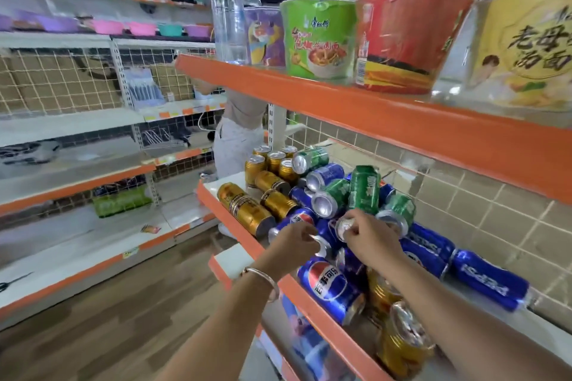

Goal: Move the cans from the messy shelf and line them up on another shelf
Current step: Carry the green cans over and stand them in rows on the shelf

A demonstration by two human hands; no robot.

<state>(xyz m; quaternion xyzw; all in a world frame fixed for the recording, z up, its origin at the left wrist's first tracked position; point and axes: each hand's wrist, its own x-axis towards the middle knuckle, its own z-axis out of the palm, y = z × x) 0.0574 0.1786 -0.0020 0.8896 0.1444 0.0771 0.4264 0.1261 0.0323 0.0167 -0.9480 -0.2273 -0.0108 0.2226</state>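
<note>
A jumbled pile of cans covers the orange-edged shelf [235, 226]: gold cans [244, 207] at the left, green cans [363, 189] in the middle, blue Pepsi cans [489, 281] lying on their sides at the right. Several gold cans stand upright at the far end. My left hand [292, 244], a silver bangle on its wrist, has its fingers closed on the silver end of a blue can [323, 241]. My right hand [371, 237] pinches the top of another can [345, 226] lying in the pile.
The shelf above [402, 120] holds instant-noodle cups [320, 40] and a clear water bottle [227, 6]. A person [238, 133] stands behind the far end of the rack. White shelves [77, 170] line the left side across a wooden floor aisle.
</note>
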